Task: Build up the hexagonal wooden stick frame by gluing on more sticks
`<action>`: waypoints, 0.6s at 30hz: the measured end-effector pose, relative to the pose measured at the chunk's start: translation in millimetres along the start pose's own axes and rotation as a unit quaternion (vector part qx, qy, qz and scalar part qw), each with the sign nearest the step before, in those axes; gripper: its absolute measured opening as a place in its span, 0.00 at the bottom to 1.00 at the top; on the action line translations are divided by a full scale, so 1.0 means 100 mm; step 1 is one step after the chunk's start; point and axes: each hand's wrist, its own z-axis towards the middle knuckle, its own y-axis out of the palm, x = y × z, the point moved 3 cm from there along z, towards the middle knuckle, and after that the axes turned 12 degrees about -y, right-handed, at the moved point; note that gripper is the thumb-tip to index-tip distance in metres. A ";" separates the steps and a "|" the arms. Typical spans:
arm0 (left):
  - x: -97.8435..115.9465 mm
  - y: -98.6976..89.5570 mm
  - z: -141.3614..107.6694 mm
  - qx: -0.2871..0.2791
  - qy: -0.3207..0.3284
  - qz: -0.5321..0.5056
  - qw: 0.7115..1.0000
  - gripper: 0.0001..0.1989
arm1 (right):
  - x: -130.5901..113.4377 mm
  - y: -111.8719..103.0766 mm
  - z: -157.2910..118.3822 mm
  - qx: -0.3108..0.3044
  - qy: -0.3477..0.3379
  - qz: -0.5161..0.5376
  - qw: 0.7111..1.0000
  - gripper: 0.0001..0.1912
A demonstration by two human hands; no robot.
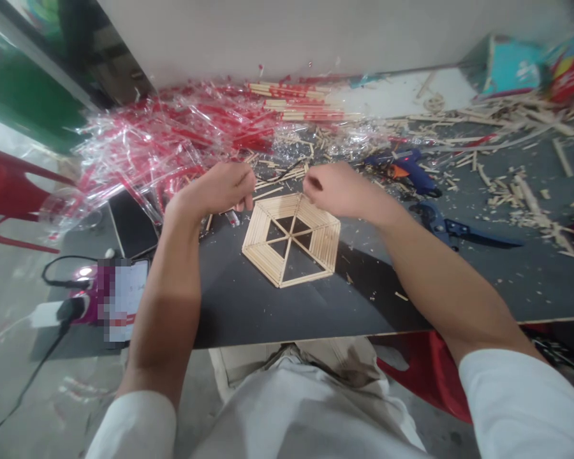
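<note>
Reaching over the dark desk (316, 313), the left hand (239, 185) and the right hand (332, 186) stand apart from each other, fingers curled. The left is just beside the upper left corner of a hexagonal stick frame (289, 236), the right at its far right edge; I can't tell whether either grips anything. The frame lies flat on the desk, near the middle, six spokes meeting at its hub. Five wedges carry wide bands of sticks laid side by side, open only around the hub. The nearest wedge has just a slim outer edge, so I'd judge that one left to fill. A blue glue gun (417, 173) and blue cutters (452, 231) lie off to the right.
</note>
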 end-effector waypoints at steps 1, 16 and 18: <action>0.01 0.00 -0.01 -0.003 0.004 0.002 1.000 0.17 | 0.01 -0.05 -0.03 0.017 0.008 0.036 0.999 0.13; -0.03 -0.01 -0.04 -0.031 0.020 -0.020 0.999 0.07 | 0.31 0.26 -0.48 0.144 0.009 0.166 0.975 0.11; -0.05 -0.02 -0.04 -0.016 0.012 -0.012 1.000 0.06 | 0.35 0.30 -0.50 0.144 0.000 0.124 0.982 0.12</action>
